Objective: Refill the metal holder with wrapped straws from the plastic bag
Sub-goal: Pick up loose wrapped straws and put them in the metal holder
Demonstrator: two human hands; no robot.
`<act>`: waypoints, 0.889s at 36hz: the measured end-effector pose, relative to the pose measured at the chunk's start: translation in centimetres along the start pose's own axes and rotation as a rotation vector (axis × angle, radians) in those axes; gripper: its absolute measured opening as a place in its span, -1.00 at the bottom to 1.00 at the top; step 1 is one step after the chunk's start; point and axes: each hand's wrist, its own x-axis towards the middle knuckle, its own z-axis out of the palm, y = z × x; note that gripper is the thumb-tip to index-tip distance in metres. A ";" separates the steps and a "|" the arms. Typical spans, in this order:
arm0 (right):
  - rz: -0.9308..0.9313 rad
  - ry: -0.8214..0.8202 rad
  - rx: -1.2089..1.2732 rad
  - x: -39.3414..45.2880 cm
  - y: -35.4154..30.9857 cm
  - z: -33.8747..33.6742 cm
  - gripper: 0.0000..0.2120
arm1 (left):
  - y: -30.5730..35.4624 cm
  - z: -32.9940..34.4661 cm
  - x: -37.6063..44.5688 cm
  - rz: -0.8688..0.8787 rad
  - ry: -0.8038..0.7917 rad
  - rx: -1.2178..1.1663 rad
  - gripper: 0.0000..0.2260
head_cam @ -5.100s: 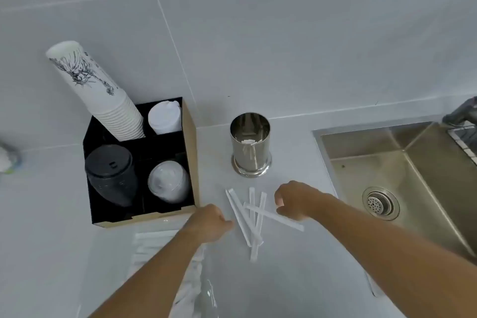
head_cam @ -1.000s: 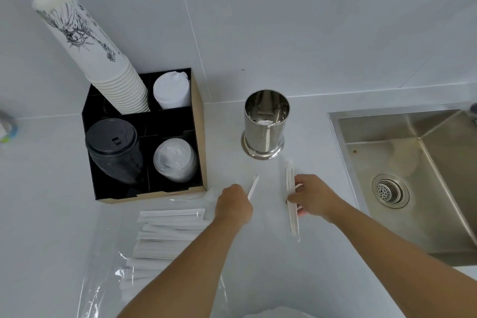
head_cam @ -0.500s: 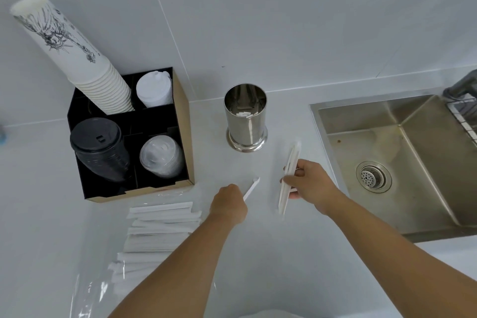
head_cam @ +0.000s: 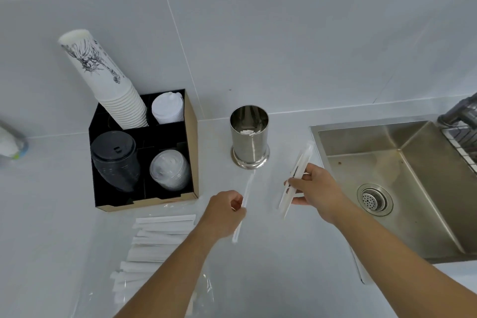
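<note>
The round metal holder (head_cam: 249,137) stands on the white counter by the wall, with a few wrapped straw ends showing low inside it. My right hand (head_cam: 313,188) grips a small bundle of wrapped straws (head_cam: 299,168), raised and tilted, to the right of the holder. My left hand (head_cam: 225,210) pinches a single wrapped straw (head_cam: 245,199) that points up toward the holder's base. The clear plastic bag (head_cam: 108,266) lies flat at the lower left with several wrapped straws (head_cam: 160,237) stacked in it.
A black cup organiser (head_cam: 192,142) holds a leaning stack of paper cups (head_cam: 108,85), black lids and clear lids, left of the holder. A steel sink (head_cam: 387,188) with a drain is set into the counter at the right. A tiled wall rises behind.
The loose straws on the counter have been gathered. My right hand has lifted its bundle off the counter and tilted it. My left hand has drawn more of its single straw into view.
</note>
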 end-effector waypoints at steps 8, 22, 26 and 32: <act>-0.119 -0.037 0.016 -0.5 -3.3 0.1 -0.86 | 2.7 -3.7 -0.7 0.120 0.094 -0.088 -0.81; -0.406 -0.047 -0.055 -0.2 -10.0 0.5 -0.89 | 8.1 -11.5 0.3 0.288 0.197 -0.165 -0.95; -0.455 -0.051 -0.099 0.2 -11.6 0.6 -0.89 | 9.5 -13.4 1.1 0.313 0.212 -0.177 -0.91; -0.493 -0.098 -0.085 0.9 -13.0 1.4 -0.81 | 11.1 -14.3 2.3 0.355 0.210 -0.191 -0.84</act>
